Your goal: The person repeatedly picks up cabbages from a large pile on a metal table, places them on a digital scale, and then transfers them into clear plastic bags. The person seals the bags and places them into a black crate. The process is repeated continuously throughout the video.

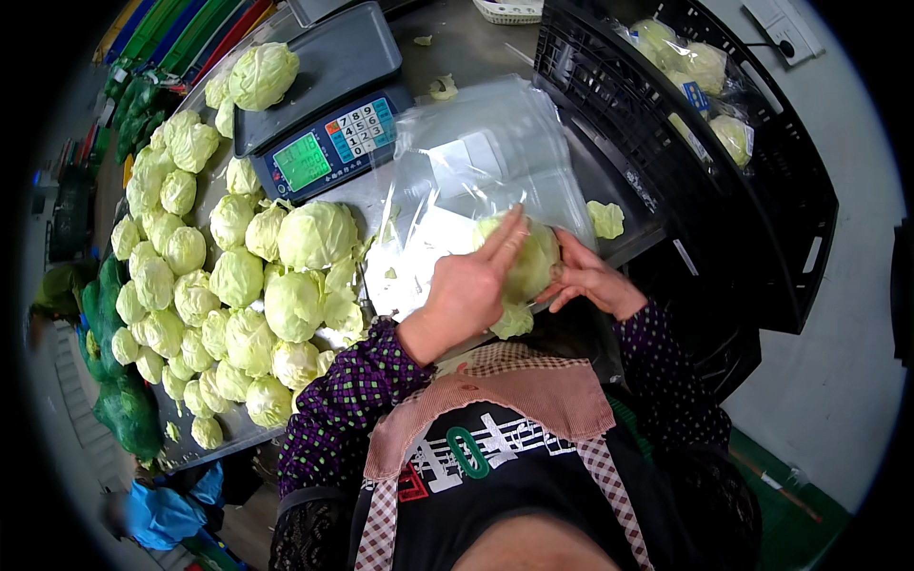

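A pale green cabbage (531, 268) is held between both hands at the near edge of a stack of clear plastic bags (486, 124); I cannot tell whether it is inside one. My left hand (466, 290) is closed on the cabbage's left side, index and middle fingers stretched along it. My right hand (586, 276) grips its right side with bent fingers. Loose leaves (514, 322) lie below the cabbage, and another leaf (606, 220) rests right of the bags.
Piled cabbages (235, 273) cover the counter's left. A scale (309, 157) carries a cabbage on its tray. A black crate (790, 219) with bagged cabbages (705, 67) stands right. Green mesh sacks (124, 419) and a person in blue (167, 514) are at the left.
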The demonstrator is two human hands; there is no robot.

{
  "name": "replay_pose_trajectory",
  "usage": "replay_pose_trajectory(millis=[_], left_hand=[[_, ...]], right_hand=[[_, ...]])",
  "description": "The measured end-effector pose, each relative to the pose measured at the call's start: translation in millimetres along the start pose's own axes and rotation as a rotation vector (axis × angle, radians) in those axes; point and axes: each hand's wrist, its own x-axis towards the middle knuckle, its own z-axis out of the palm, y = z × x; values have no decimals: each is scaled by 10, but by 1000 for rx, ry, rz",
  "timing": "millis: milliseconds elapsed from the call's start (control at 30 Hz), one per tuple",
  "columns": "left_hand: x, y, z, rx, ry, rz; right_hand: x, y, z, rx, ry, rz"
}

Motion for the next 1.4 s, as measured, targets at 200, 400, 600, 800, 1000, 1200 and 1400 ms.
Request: replay_pose_trajectory(millis=[200,400,600,800,1000,1200,1400], left_hand=[[137,434,191,67,27,201],[-184,-9,-308,351,95,440],[-630,-39,26,540,46,167],[-583,-349,-124,371,167,138],[-452,-266,-1469,-94,328,108],[-876,-365,-1224,-27,187,140],[-1108,-380,-1090,-58,67,2]], right_hand=[[542,328,223,-686,582,-426],[631,-486,339,-1384,935,-975],[818,-550,195,-1321,613,-647],[693,-1088,460,-979,427,-790],[594,-1544,385,-754,328,-743],[133,-1136,459,-443,101,-276],[84,531,459,-1415,129,-399]])
